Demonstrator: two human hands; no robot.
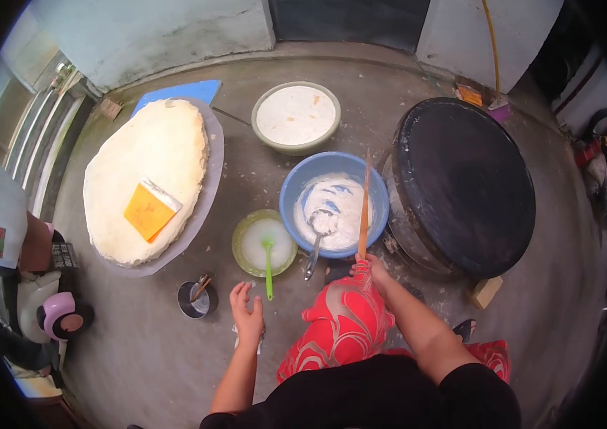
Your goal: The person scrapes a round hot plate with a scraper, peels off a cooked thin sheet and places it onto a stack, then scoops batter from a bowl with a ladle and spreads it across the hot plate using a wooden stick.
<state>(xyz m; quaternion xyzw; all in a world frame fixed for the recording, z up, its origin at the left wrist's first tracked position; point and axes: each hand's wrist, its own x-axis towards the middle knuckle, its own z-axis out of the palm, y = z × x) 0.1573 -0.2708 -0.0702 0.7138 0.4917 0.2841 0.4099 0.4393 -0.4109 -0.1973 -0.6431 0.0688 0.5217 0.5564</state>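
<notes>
Stick of long, flat, tan wood [365, 214] gripped in the right hand [372, 270], slanting up across a round blue plastic bowl's [288, 204] right side.
White paste [345, 223] and a silver metal ladle [315, 250] occupy that bowl; the left hand [247, 314], fingers loosely spread, hovers near a round green bowl [237, 250].

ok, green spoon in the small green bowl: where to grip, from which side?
Grip the green spoon by the outer end of its slim handle, which runs past the rim of the green bowl toward the person. I'd come from the near left: the left hand is open there and could probably pinch across the handle. The other end sits in whitish liquid.
</notes>
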